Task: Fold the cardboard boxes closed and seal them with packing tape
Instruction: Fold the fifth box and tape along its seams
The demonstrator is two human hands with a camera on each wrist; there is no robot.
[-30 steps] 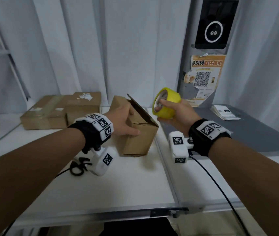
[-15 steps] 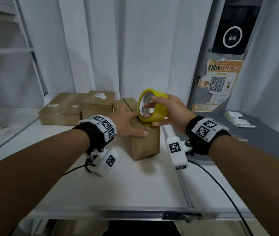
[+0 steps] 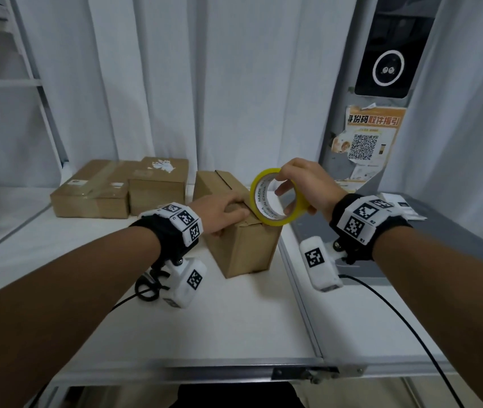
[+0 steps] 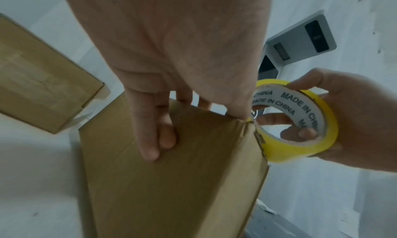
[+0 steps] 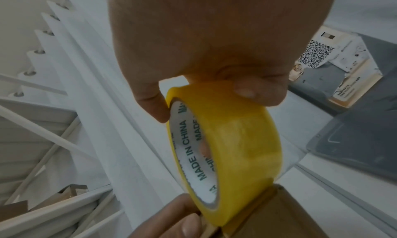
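Observation:
A small brown cardboard box [image 3: 246, 251] [image 4: 171, 190] [image 5: 290, 216] stands on the white table [image 3: 205, 319], its top flaps folded down. My left hand [image 3: 219, 210] [image 4: 171, 46] lies on top of the flaps with fingers stretched out and the thumb down the near side. My right hand [image 3: 308, 184] [image 4: 354, 123] grips a yellow roll of packing tape [image 3: 293, 220] [image 4: 300, 150] [image 5: 240, 140], fingers through its white core. The roll stands on edge and touches the box's near right top corner, just beside my left fingertips [image 5: 189, 224].
Two closed cardboard boxes [image 3: 93, 192] [image 3: 160, 184] sit side by side at the back left. A grey platform [image 3: 411, 248] with leaflets [image 3: 396, 204] adjoins the table on the right, past a metal seam [image 3: 299, 290]. White curtains hang behind.
The raised flap is now pressed flat under my left hand. My right hand has brought the tape roll left and down onto the box's near right corner.

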